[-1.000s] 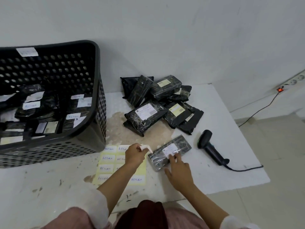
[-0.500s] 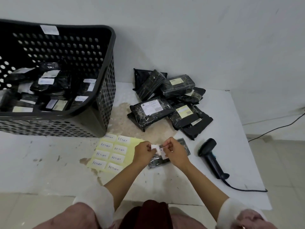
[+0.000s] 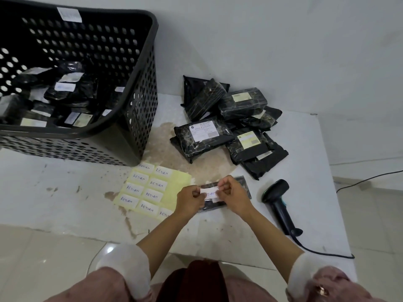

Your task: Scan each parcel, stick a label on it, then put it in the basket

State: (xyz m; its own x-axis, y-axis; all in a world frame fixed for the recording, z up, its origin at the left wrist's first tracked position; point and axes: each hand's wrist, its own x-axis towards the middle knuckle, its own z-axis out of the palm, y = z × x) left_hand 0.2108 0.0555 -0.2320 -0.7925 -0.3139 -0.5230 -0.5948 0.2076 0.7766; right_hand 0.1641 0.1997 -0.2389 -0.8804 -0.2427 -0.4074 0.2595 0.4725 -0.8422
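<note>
The black perforated basket (image 3: 139, 88), up and left of the hands, holds many labelled black parcels, too jumbled to count. Left hand (image 3: 188, 200) and right hand (image 3: 234, 196) each pinch one end of a single RETURN label (image 3: 209, 192) above one parcel (image 3: 245, 185). Nine labels remain on the yellow sheet (image 3: 181, 178) just left; one scanner (image 3: 278, 201) lies right.

The person wears a dusty-pink top with the white sleeves (image 3: 125, 261) pushed up past the elbows, forearms bare, and a dark maroon garment (image 3: 192, 280) hanging at the chest between both arms.
</note>
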